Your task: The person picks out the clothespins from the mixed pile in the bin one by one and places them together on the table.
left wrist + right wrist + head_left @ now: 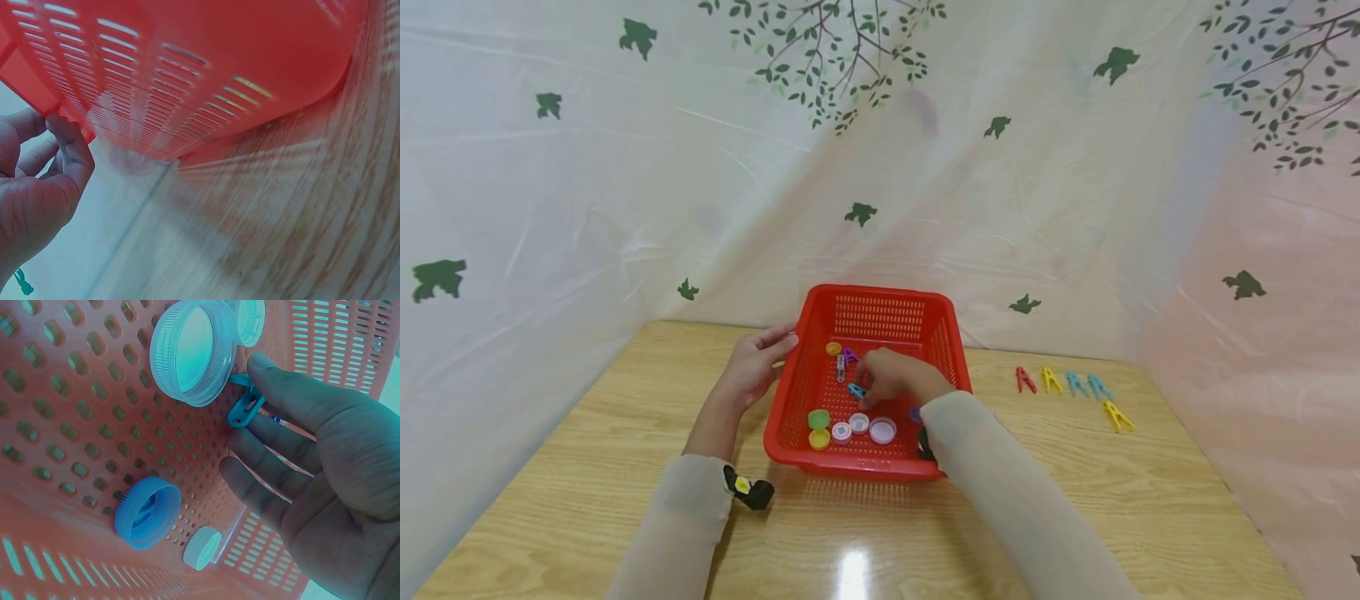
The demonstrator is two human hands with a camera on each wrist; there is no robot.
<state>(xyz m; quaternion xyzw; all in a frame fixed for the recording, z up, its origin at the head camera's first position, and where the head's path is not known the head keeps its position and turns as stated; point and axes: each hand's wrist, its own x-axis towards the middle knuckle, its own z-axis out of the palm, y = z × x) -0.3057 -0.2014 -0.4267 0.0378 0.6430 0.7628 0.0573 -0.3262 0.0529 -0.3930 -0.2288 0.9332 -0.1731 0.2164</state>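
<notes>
Blue clothespin (pixel 855 389) — right hand (pixel 891 375) pinching it | left hand (pixel 754 367) — gripping red basket (pixel 857 466) rim

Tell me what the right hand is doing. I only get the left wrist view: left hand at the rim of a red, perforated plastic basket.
Observer: The right hand pinches a blue, A-shaped plastic clip inside the basket.
Operator: Any other clip in there?
Observer: Yes, a purple, A-shaped plastic clip, farther from the wearer than the blue one.
Operator: Any outside?
Observer: Five A-shaped plastic clips on the wood-grain table, right of the basket: one red clip, two yellow clips and two light-blue clips.
</notes>
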